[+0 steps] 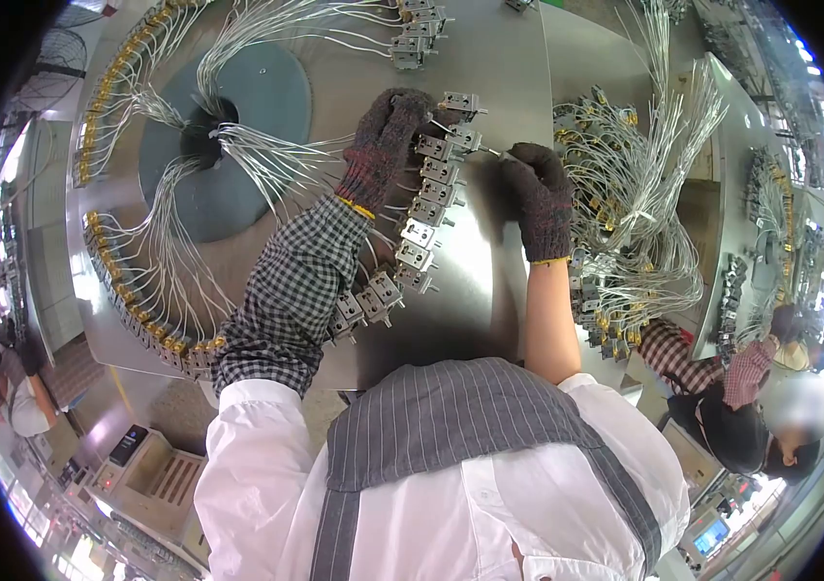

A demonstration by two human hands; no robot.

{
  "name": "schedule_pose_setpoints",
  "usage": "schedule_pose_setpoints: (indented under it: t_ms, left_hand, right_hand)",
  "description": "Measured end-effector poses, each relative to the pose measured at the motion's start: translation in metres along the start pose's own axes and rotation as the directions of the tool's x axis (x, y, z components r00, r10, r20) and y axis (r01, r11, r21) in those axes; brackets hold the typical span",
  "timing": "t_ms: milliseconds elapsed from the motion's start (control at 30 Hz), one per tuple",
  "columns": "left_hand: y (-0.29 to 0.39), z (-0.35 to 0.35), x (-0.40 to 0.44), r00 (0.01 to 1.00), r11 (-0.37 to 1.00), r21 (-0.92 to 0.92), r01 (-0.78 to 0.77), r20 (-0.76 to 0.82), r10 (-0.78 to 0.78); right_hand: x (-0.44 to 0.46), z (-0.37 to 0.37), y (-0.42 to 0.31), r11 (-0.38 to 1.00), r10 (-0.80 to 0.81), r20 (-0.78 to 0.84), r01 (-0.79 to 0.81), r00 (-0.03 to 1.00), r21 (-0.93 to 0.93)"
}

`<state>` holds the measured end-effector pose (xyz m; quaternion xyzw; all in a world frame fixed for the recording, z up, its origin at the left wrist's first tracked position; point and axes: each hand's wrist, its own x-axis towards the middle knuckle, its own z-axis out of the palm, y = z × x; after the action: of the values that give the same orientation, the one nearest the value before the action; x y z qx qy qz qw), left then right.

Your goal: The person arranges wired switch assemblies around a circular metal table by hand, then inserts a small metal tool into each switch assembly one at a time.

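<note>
A curved row of small metal control units with short shafts (436, 192) stands along the round metal table, their white wires running left. My left hand (388, 145), in a dark knitted glove, is closed at the row's far end, right beside a metal unit (460, 102); what its fingers grip is hidden. Just right of the row, my right hand (538, 189), gloved too, is closed in a pinch. A thin metal rod (492, 151) sticks out from its fingertips toward a unit in the row; whether they touch, I cannot tell.
A grey disc (281, 97) with a central hole gathers white wire bundles (262, 160). More units with yellowish parts line the table's left rim (131, 315). On the right lies a heap of wired units (615, 223). Other people (722, 407) sit at the lower right.
</note>
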<state>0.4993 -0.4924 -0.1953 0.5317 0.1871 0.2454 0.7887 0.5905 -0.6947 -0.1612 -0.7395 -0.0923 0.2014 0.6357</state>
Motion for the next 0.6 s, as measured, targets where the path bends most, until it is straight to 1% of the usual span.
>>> schedule_pose_setpoints:
  t_ms: [33, 67, 133, 167, 233, 267, 333, 367, 433, 467, 533, 600]
  left_hand:
    - [0.000, 0.000, 0.000, 1.000, 1.000, -0.009, -0.003, 0.012, 0.003]
    - [0.000, -0.001, -0.001, 1.000, 1.000, -0.010, -0.001, 0.020, 0.001]
    - [0.003, -0.001, -0.002, 1.000, 0.996, 0.090, -0.007, 0.012, 0.006]
    - [0.003, 0.001, -0.002, 1.000, 0.996, 0.091, -0.008, 0.017, 0.007]
    - [0.008, 0.005, -0.005, 1.000, 0.997, 0.072, 0.009, -0.013, -0.008]
    - [0.009, 0.005, -0.005, 1.000, 0.997, 0.070, 0.008, -0.010, -0.008]
    - [0.011, 0.006, -0.005, 1.000, 0.997, 0.078, 0.029, 0.005, -0.030]
    - [0.010, 0.005, -0.004, 1.000, 0.997, 0.076, 0.026, 0.011, -0.027]
    - [0.007, 0.002, -0.003, 0.999, 0.989, 0.140, -0.040, 0.014, 0.038]
    - [0.006, 0.001, -0.004, 0.999, 0.989, 0.139, -0.041, 0.019, 0.039]
    - [0.008, 0.005, -0.005, 0.999, 0.998, 0.045, -0.034, 0.031, 0.033]
    - [0.013, 0.008, -0.007, 0.999, 0.998, 0.044, -0.034, 0.033, 0.032]
  right_hand:
    - [0.000, -0.001, 0.001, 0.999, -0.030, 0.014, 0.030, 0.999, -0.044]
    - [0.000, -0.003, 0.001, 0.999, -0.030, 0.006, 0.030, 1.000, -0.044]
    - [-0.001, 0.002, -0.013, 0.992, 0.127, -0.017, -0.126, 0.992, 0.026]
    - [0.000, 0.001, -0.010, 0.992, 0.124, -0.021, -0.124, 0.992, 0.029]
    - [0.000, 0.001, 0.000, 0.997, -0.050, 0.004, 0.050, 0.999, 0.061]
    - [0.003, 0.000, 0.005, 0.997, -0.052, 0.002, 0.052, 0.999, 0.059]
    - [0.006, -0.001, 0.008, 0.971, 0.127, 0.011, -0.127, 0.992, 0.202]
    - [0.004, -0.003, 0.009, 0.972, 0.123, 0.005, -0.121, 0.992, 0.202]
    - [-0.002, 0.000, -0.001, 0.991, 0.040, 0.007, -0.040, 0.999, 0.126]
    - [-0.003, 0.000, 0.000, 0.991, 0.037, 0.003, -0.037, 0.999, 0.126]
    - [0.000, -0.001, 0.003, 0.995, 0.017, -0.001, -0.017, 1.000, 0.095]
    - [0.002, -0.002, 0.004, 0.997, 0.013, -0.016, -0.011, 1.000, 0.073]
